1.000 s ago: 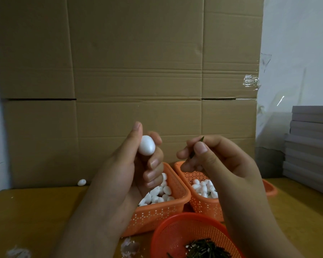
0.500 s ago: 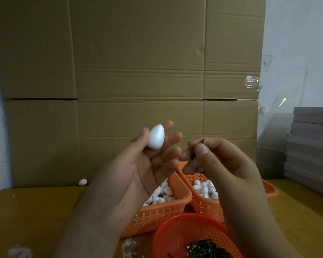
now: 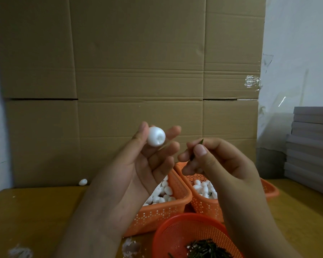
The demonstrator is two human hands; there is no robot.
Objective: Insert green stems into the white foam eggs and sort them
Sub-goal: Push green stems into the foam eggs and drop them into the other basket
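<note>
We see the left hand [image 3: 138,172] pinching an egg [image 3: 156,136] between thumb and fingertips, its dimpled end facing us, the other fingers loosely spread. Just right of it the right hand [image 3: 218,164] clamps a stem [image 3: 197,148] between thumb and forefinger (tip poking above the knuckles). Below the fingers sit baskets [image 3: 177,200] of eggs.
</note>
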